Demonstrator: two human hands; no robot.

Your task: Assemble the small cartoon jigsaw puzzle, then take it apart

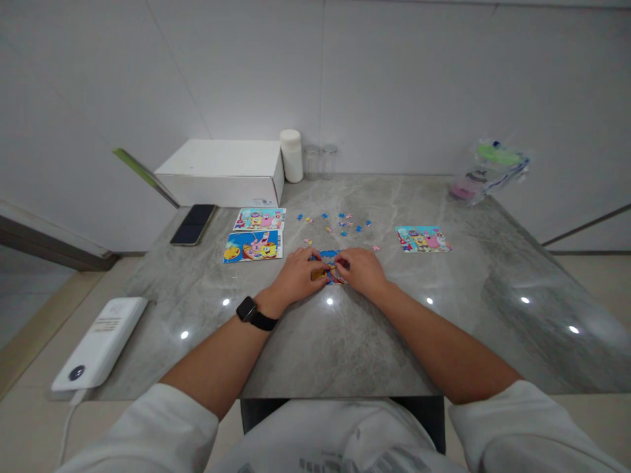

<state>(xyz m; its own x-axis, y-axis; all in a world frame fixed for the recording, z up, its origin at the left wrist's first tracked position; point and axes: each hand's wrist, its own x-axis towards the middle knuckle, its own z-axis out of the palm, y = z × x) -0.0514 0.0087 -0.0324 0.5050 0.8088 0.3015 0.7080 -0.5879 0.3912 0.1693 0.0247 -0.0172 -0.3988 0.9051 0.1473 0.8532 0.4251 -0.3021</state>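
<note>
A partly assembled jigsaw puzzle (329,255), mostly blue with red and yellow parts, lies on the grey table between my hands. Its left side is gripped by my left hand (298,274), thumb and fingers bent around the edge. My right hand (361,269) pinches with thumb and forefinger at the puzzle's right side, on what looks like a small puzzle piece, largely covered by the fingers. Just beyond, several loose puzzle pieces (344,224) are scattered, blue, pink and yellow. One pink piece (376,247) lies close to my right hand.
Left of the loose pieces are two cartoon picture cards (254,247) and a phone (194,225). Behind stand a white box (221,174), a white bottle (292,156) and two glasses (320,161). A picture card (423,239), a plastic bag (488,172) and a white power bank (101,341) flank me.
</note>
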